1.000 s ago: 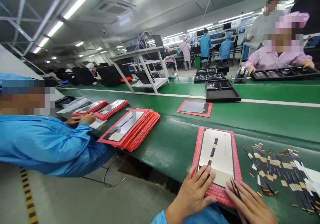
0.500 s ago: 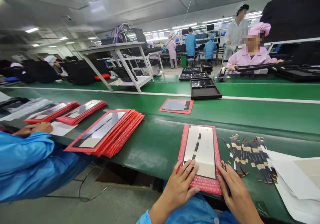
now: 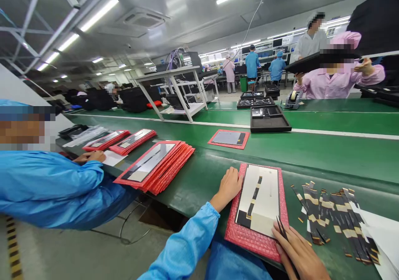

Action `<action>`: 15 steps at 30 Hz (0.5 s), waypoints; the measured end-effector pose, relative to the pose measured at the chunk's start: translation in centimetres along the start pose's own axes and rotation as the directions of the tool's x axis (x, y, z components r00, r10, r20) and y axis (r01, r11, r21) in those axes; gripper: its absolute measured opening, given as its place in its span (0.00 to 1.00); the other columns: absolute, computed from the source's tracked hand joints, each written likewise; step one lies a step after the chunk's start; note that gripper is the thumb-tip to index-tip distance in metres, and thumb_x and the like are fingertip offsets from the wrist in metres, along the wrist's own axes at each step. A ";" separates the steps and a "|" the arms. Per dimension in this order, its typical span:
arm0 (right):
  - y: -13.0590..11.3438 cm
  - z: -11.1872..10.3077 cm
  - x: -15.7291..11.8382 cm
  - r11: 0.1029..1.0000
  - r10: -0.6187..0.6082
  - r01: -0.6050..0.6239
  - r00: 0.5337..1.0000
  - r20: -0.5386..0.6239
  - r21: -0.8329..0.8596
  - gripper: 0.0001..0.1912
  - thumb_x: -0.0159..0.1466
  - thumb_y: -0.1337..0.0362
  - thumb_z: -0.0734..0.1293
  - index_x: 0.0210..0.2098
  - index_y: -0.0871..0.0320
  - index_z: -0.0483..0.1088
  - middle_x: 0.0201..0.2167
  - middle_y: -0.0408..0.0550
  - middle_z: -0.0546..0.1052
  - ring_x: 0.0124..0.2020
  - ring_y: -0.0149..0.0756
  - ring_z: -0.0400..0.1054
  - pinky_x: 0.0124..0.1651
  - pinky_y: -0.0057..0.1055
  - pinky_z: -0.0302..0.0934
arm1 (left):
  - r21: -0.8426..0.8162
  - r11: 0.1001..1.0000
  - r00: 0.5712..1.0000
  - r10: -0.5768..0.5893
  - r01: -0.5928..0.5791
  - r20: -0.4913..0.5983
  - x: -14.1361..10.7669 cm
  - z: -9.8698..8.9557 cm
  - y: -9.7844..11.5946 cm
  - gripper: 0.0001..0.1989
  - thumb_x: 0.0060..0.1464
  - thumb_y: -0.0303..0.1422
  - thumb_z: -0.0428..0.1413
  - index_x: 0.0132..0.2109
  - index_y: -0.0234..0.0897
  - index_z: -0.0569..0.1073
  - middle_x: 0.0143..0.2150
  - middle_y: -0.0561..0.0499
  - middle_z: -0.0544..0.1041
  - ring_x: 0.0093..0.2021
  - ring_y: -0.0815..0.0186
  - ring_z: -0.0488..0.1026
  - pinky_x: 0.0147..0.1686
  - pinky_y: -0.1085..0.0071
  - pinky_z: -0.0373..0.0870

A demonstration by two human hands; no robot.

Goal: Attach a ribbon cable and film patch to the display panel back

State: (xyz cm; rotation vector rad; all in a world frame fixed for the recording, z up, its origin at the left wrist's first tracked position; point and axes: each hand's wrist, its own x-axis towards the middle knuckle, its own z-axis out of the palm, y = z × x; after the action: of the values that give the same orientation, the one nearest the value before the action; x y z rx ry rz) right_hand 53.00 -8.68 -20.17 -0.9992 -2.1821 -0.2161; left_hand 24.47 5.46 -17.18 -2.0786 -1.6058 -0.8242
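Observation:
In front of me a display panel (image 3: 266,188) with a pale back lies on red bubble wrap (image 3: 232,231) on the bench. A black flex cable (image 3: 256,196) runs along the panel's back. My left hand (image 3: 230,187) grips the wrap's upper left edge, its fingers curled there and the thumb hidden. At the lower right corner, my right hand (image 3: 299,249) holds dark tweezers (image 3: 282,229) and rests against the panel and wrap. To the right of the panel lie several loose flex cables (image 3: 318,213) in a spread pile.
A stack of red-wrapped panels (image 3: 156,167) stands left, beside a co-worker's blue sleeve (image 3: 62,180). Another wrapped panel (image 3: 229,138) lies farther back, near a black tray (image 3: 269,120). White sheets (image 3: 382,230) lie at right. Across the bench, a person in pink (image 3: 333,82) holds up a tray.
My left hand has moved from the panel's lower end to the wrap's upper left edge. My view has shifted left. The person in pink has raised the black tray.

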 end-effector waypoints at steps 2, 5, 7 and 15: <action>-0.1 -0.1 0.4 1.000 -0.010 0.010 1.000 -0.014 -0.003 0.34 0.65 0.56 0.58 0.69 0.42 0.48 0.55 0.34 0.77 0.49 0.50 0.79 0.42 0.40 0.82 | -0.006 1.000 0.999 -0.019 0.019 0.027 0.2 0.3 0.1 0.18 0.68 0.42 0.45 0.30 0.43 0.67 0.28 0.55 0.69 0.29 0.73 0.71 0.27 0.76 0.70; -0.1 -0.3 0.9 0.999 -0.048 0.048 0.998 -0.038 -0.015 0.34 0.65 0.58 0.57 0.70 0.44 0.47 0.52 0.36 0.79 0.45 0.49 0.82 0.38 0.40 0.83 | -0.084 0.991 0.991 -0.092 0.100 0.095 0.0 0.3 0.5 0.14 0.67 0.40 0.46 0.33 0.43 0.67 0.31 0.54 0.71 0.31 0.71 0.72 0.28 0.75 0.70; 0.0 -0.2 1.0 0.997 -0.075 0.073 0.995 -0.063 -0.032 0.34 0.66 0.59 0.57 0.70 0.45 0.46 0.50 0.36 0.81 0.42 0.48 0.83 0.36 0.38 0.83 | -0.204 0.960 0.971 -0.157 0.193 0.179 0.0 0.2 0.7 0.12 0.67 0.41 0.47 0.35 0.44 0.67 0.31 0.55 0.72 0.31 0.69 0.72 0.29 0.73 0.70; 1.7 2.7 -0.4 0.985 -0.116 0.097 0.985 -0.131 -0.140 0.33 0.67 0.54 0.56 0.70 0.44 0.44 0.45 0.30 0.82 0.36 0.41 0.85 0.32 0.31 0.82 | -0.544 0.393 0.668 -0.352 0.741 0.656 1.7 0.4 0.6 0.23 0.57 0.57 0.52 0.43 0.43 0.70 0.38 0.48 0.80 0.37 0.65 0.79 0.38 0.67 0.73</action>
State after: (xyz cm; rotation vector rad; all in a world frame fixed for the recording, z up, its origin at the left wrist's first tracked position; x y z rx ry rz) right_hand 52.93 -6.66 -22.68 -0.9113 -2.1177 -0.4728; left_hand 25.40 6.80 -16.39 -2.3673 -2.7009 -1.6492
